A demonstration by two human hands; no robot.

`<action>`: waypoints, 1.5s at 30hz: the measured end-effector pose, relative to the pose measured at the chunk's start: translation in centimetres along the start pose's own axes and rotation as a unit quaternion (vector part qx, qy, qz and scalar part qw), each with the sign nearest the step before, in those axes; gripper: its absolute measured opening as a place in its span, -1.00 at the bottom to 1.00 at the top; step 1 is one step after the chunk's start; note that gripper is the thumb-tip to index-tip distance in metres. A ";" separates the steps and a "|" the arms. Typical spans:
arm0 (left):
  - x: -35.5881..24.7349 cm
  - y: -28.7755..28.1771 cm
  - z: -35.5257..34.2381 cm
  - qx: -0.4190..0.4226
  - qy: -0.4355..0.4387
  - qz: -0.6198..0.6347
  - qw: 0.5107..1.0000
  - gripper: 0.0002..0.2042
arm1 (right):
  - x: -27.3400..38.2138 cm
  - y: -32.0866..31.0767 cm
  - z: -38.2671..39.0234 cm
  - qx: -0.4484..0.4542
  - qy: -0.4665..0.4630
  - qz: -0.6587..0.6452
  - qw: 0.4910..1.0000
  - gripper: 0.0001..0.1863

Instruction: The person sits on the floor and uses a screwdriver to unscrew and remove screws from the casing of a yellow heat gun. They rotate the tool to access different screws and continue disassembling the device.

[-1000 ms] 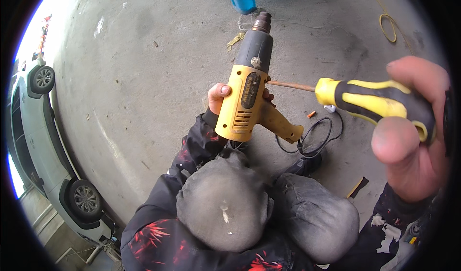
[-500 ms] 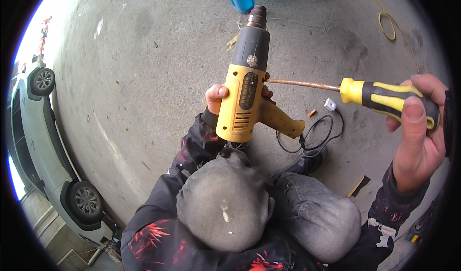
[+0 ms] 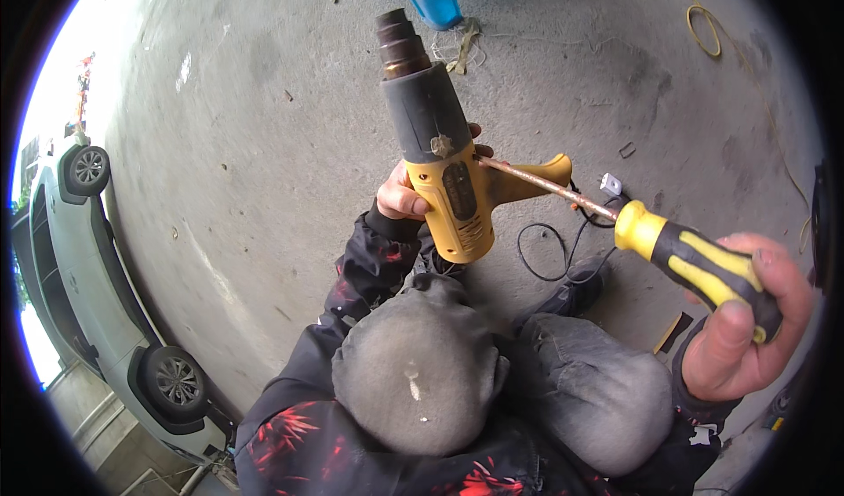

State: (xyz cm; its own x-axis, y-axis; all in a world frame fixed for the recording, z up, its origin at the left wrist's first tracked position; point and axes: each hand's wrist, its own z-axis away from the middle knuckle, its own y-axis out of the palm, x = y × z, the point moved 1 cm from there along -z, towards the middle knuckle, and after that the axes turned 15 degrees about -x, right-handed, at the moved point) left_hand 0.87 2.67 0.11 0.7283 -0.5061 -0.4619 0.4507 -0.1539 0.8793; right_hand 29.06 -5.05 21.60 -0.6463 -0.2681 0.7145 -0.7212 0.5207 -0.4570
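Observation:
My left hand (image 3: 403,195) is closed round the yellow and dark grey body of a heat gun (image 3: 457,199), thumb on the near side and fingertips showing past its far side. The gun's stepped metal nozzle points away and a little left, and its handle sticks out to the right. In my right hand (image 3: 747,320) is a screwdriver (image 3: 694,259) with a yellow and black grip, held between thumb and fingers. Its long, rusty-looking shaft reaches left to the gun's casing, with the tip at the side near where handle and body meet.
A black cord with a white plug (image 3: 610,184) lies on the concrete floor (image 3: 264,144) right of the gun. Beyond the nozzle stands part of a blue plastic object (image 3: 435,0). A yellow hose (image 3: 703,30) curls at the far right. A pale car (image 3: 97,267) is parked at the left.
The heat gun has tilted, its nozzle swinging left and its handle rising. My right hand has moved down, so the screwdriver now slants down to the right, its tip still at the casing.

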 end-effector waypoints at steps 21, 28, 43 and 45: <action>-1.5 1.3 1.6 -0.024 0.174 -0.251 0.952 0.01 | -2.4 -3.6 3.5 0.008 0.373 -0.147 0.916 -0.39; -1.8 1.4 1.6 -0.010 0.168 -0.259 0.951 0.00 | -3.1 -3.7 2.0 0.083 0.340 -0.150 0.925 -0.37; -1.8 1.4 1.6 -0.013 0.179 -0.239 0.954 -0.01 | -5.2 -3.7 2.4 0.038 0.295 -0.087 0.951 -0.44; -1.9 1.3 1.6 -0.008 0.181 -0.244 0.953 0.00 | -4.4 -3.8 2.7 0.004 0.321 -0.057 0.946 -0.43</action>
State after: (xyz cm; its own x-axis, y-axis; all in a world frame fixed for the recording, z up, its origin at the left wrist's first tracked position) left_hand -0.70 2.06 2.33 0.5589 -0.0504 -0.8277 0.7873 -0.2813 0.5487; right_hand 33.92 -7.99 18.80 -0.2828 0.2261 0.9321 -0.7805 0.5107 -0.3607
